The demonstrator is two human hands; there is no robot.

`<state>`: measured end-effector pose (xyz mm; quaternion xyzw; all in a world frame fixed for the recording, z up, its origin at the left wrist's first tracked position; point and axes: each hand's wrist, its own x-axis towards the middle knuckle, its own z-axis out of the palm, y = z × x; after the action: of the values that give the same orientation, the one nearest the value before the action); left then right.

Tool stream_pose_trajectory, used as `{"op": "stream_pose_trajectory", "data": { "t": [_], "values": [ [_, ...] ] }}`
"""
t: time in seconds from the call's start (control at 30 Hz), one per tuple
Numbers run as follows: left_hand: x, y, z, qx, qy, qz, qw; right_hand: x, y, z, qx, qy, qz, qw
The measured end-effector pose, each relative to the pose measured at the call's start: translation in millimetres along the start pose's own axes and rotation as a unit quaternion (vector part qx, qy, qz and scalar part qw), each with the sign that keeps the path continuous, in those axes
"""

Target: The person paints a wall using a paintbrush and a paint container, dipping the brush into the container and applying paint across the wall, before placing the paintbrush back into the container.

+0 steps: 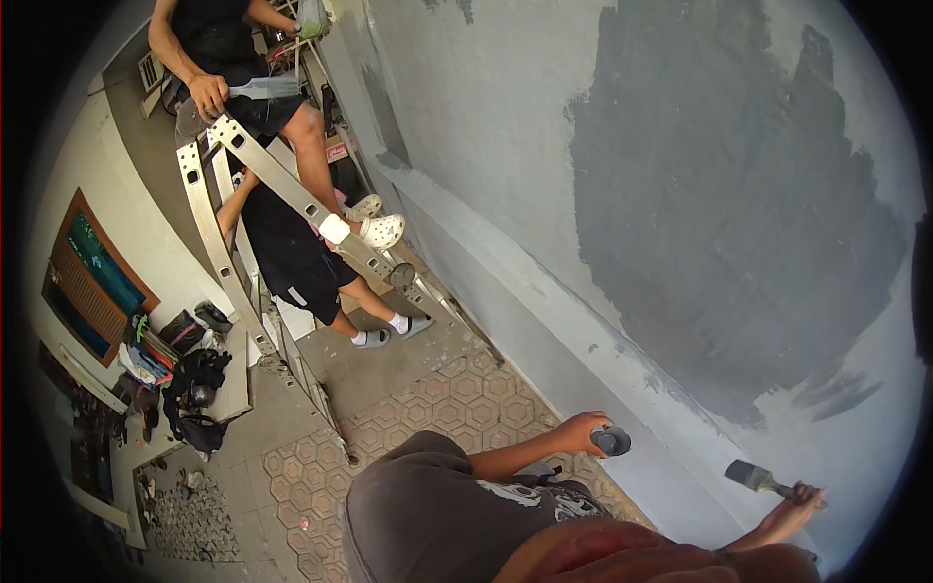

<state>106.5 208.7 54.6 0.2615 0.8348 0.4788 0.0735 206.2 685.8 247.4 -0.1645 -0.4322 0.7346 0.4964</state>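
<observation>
My left hand [581, 433] grips a small dark grey cup [611, 441] near the foot of the wall; what is inside is hard to make out. Farther right, a flat paintbrush [751, 475] is held by its handle in my right hand [802, 504]. Its bristles are coated dark grey and point left. Whether they touch the wall cannot be told. Beside both hands rises a light grey wall [496, 167] with a ledge [539, 291] along it. A large patch of darker grey paint [729, 182] covers much of its upper part, with ragged, brushed edges.
An aluminium ladder [273, 171] stands at left. A co-worker [211, 29] sits on it holding a paintbrush [266, 87] and a green-grey container [313, 18]. Another person [284, 233] stands behind the ladder. Bags [200, 430] lie near a wooden door [95, 277]; hexagonal pavers [408, 408] cover the ground.
</observation>
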Motion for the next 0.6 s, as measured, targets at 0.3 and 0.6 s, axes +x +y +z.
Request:
{"op": "stream_pose_trajectory", "data": {
  "t": [0.3, 0.6],
  "values": [
    [-13, 4, 0, -0.009, 0.0, -0.01, 1.0, -13, 91, -37, -0.433, -0.159, -0.018, 0.887],
    [-21, 12, -18, -0.019, 0.026, -0.05, 0.998, -56, 34, 16, -0.601, -0.142, -0.044, 0.786]
  ]
}}
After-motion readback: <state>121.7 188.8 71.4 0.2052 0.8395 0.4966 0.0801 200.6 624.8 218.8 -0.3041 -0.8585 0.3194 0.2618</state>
